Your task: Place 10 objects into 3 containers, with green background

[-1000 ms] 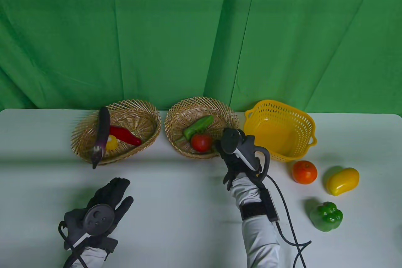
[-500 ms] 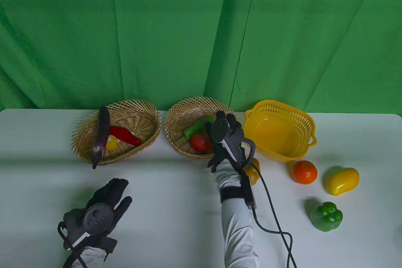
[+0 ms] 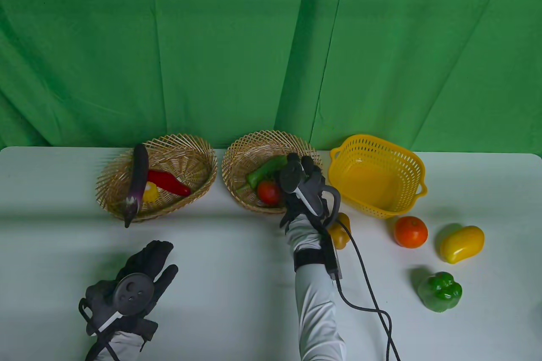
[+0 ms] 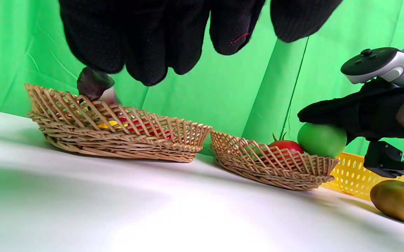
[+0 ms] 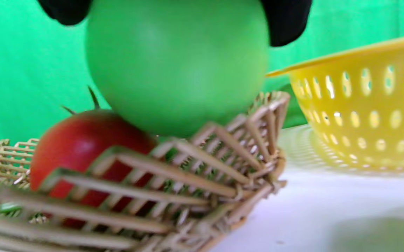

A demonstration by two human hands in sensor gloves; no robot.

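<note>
Since a second ago the right hand [image 3: 302, 187] has travelled from the near rim of the middle wicker basket [image 3: 237, 155] to a spot over its right side, while the left hand [image 3: 135, 280] has stayed resting on the desk [image 3: 237, 285] with nothing in its grip and its fingers loosely extended.

Beneath the right hand's grip sits a green ball-shaped fruit [image 4: 321, 140], held from above by the gloved fingers [image 4: 327, 112] and low enough to be level with the basket's rim. Just left of the grip lie a red tomato [image 3: 269, 191] and a long green pepper [image 3: 266, 169], both inside that basket. Further left, the other wicker basket [image 3: 186, 153] holds a red chili [image 3: 168, 182] and a small yellow item [image 3: 150, 192], with a purple eggplant [image 3: 137, 183] propped across its rim. To the right of the grip stands the yellow plastic basket [image 3: 417, 166].

Behind the right wrist a yellow-brown pepper [image 3: 340, 232] lies on the desk; further right are an orange tomato [image 3: 410, 232], a yellow mango [image 3: 461, 243] and a green bell pepper [image 3: 440, 292].

From the table view the tracker and glove hide the green fruit completely; only the two wrist views reveal it. The right wrist view shows it touching the tomato, though blurred.
</note>
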